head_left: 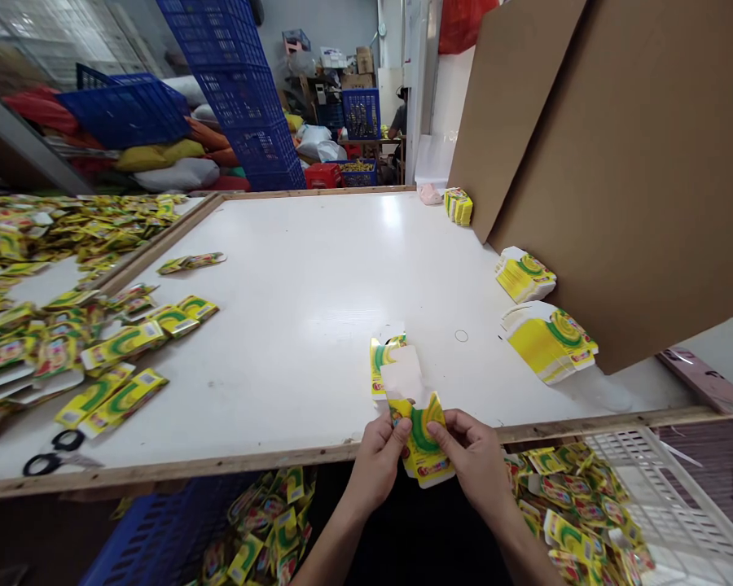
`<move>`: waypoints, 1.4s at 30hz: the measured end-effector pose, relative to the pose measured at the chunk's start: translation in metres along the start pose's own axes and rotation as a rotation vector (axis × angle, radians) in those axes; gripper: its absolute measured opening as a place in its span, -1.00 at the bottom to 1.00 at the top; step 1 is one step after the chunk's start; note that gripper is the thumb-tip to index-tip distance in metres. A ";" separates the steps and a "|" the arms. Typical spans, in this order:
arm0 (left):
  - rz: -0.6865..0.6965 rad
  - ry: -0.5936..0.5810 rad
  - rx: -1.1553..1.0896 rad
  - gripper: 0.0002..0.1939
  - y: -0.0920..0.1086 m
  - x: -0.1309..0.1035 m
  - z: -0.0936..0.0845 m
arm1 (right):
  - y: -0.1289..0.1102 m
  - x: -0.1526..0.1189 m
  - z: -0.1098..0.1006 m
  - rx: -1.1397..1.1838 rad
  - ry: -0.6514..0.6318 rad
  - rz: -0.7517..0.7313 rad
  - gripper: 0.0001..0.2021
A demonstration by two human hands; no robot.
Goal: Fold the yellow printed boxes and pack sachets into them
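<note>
Between my two hands, just over the table's front edge, is a yellow and green printed carton [426, 439] with its pale top flap raised. My left hand [375, 464] pinches its left side, thumb on the printed face. On the opposite side, my right hand [473, 456] grips it the same way. Right behind it on the table lies another yellow and green carton [379, 366], partly covered by the held one. Two stacks of flat cartons, a larger one [546, 342] and a smaller one [524, 275], lie to the right.
Black-handled scissors [61, 456] lie at the front left, near many loose cartons [54, 350]. Large brown cardboard sheets [635, 179] lean along the right. Below the table edge stand a blue crate [152, 529] and a white crate [678, 488] with cartons. A person [399, 118] is far back.
</note>
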State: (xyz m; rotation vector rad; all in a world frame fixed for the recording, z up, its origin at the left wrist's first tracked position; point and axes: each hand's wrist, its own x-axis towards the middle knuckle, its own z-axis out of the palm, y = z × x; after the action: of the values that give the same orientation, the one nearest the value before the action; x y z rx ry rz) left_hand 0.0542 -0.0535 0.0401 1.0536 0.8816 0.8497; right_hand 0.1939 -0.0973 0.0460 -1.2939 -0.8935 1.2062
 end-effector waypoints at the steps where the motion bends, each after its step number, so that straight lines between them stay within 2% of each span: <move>1: 0.018 0.016 0.005 -0.61 0.001 -0.001 0.002 | 0.001 0.000 0.000 -0.037 0.037 -0.027 -0.67; 5: 0.089 0.026 -0.044 -0.40 0.010 -0.007 0.005 | 0.006 0.002 -0.004 -0.175 0.104 -0.137 -0.72; 8: 0.095 -0.080 -0.001 -0.35 0.019 -0.012 0.000 | 0.006 0.003 -0.012 -0.150 0.018 -0.195 -0.54; 10: 0.079 -0.179 0.036 -0.35 0.026 -0.014 -0.005 | 0.003 0.003 -0.018 -0.110 -0.074 -0.194 -0.55; 13: 0.036 -0.282 0.052 -0.39 0.033 -0.016 -0.011 | -0.004 0.003 -0.025 -0.084 -0.175 -0.166 -0.60; 17: -0.042 -0.393 -0.027 -0.51 0.031 -0.018 -0.014 | -0.016 0.003 -0.033 -0.143 -0.251 -0.137 -0.79; 20: -0.088 -0.447 -0.079 -0.59 0.027 -0.018 -0.013 | -0.022 0.004 -0.037 -0.275 -0.280 -0.161 -0.74; 22: -0.081 -0.440 -0.071 -0.58 0.027 -0.019 -0.011 | -0.021 0.005 -0.037 -0.316 -0.266 -0.197 -0.70; 25: -0.039 -0.388 -0.036 -0.35 0.028 -0.018 -0.008 | -0.016 0.007 -0.033 -0.225 -0.162 -0.198 -0.75; 27: -0.025 -0.371 -0.015 -0.30 0.029 -0.017 -0.008 | -0.013 0.008 -0.032 -0.174 -0.111 -0.194 -0.69; 30: -0.014 -0.333 0.012 -0.51 0.026 -0.016 -0.008 | -0.015 0.008 -0.035 -0.253 -0.101 -0.304 -0.66; 32: -0.002 -0.280 0.044 -0.58 0.023 -0.014 -0.007 | -0.018 0.008 -0.039 -0.307 -0.109 -0.343 -0.57; 37: 0.018 -0.215 0.140 -0.55 0.017 -0.014 -0.003 | -0.020 0.008 -0.039 -0.345 -0.237 -0.060 -0.63; 42: 0.034 -0.242 0.191 -0.53 0.020 -0.014 0.000 | -0.015 0.010 -0.029 -0.420 -0.158 -0.056 -0.74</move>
State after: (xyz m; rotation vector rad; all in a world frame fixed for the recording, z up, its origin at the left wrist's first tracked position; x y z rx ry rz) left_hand 0.0451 -0.0609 0.0621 1.3113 0.7518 0.6576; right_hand 0.2258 -0.0920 0.0556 -1.5042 -1.3423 1.1237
